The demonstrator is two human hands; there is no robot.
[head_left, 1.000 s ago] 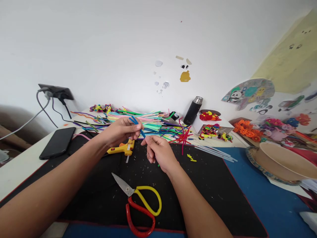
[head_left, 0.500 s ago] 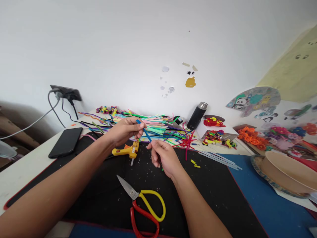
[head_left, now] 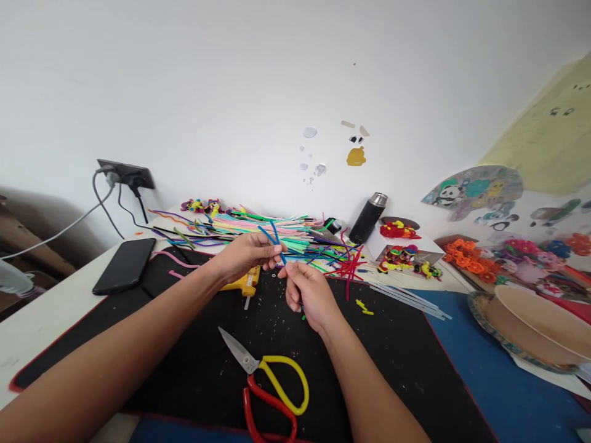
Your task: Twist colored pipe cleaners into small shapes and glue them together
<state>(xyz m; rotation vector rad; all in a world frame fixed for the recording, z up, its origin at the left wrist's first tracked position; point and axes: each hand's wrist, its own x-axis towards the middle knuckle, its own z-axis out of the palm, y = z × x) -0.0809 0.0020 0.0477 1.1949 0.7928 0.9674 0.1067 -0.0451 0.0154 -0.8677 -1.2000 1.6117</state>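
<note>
Head view: left hand [head_left: 249, 255] and right hand [head_left: 313, 294] pinch blue stems [head_left: 276, 237], fingers closed, likely keeping them aligned. Scissors [head_left: 247, 361] parked on mat [head_left: 383, 357], within reach

Scissors [head_left: 250, 365] before glue gun [head_left: 250, 281]

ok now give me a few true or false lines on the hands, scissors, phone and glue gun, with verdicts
1. Both hands, left and right, hold the blue pipe cleaner. True.
2. The scissors have two green handles. False: one is yellow, one red.
3. The phone lies left of the glue gun. True.
4. The black bottle lies flat on the mat. False: it stands near the wall, beyond the mat.
</note>
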